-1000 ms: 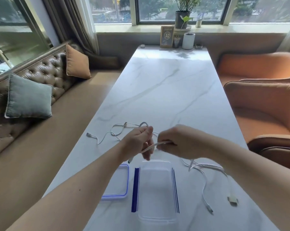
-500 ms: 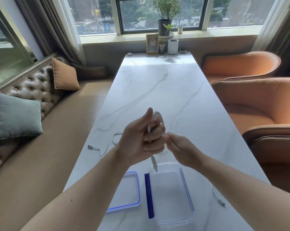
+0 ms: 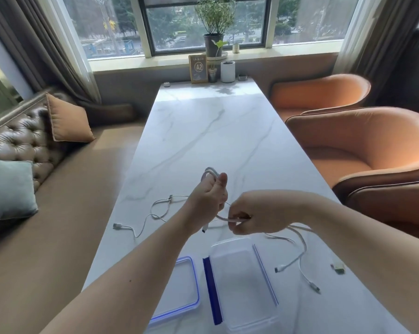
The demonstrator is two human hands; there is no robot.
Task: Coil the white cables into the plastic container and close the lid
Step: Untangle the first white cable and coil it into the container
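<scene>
— Where's the white cable (image 3: pixel 209 171)?
— Centre of frame, looped in the left hand (image 3: pixel 208 201), fingers curled round it. The right hand (image 3: pixel 254 213) pinches its strand just beside.
— The container (image 3: pixel 227 245)?
— Bottom centre on the bench (image 3: pixel 215 128), open, with its lid (image 3: pixel 179 285) at its left. Loose cables (image 3: pixel 153 214) lie on either side.

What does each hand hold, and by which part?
One white cable: left hand grips its coiled loops, right hand pinches the free run.

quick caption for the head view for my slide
Left hand grips a looped white cable while the right hand pinches its free length near the open container.
</scene>
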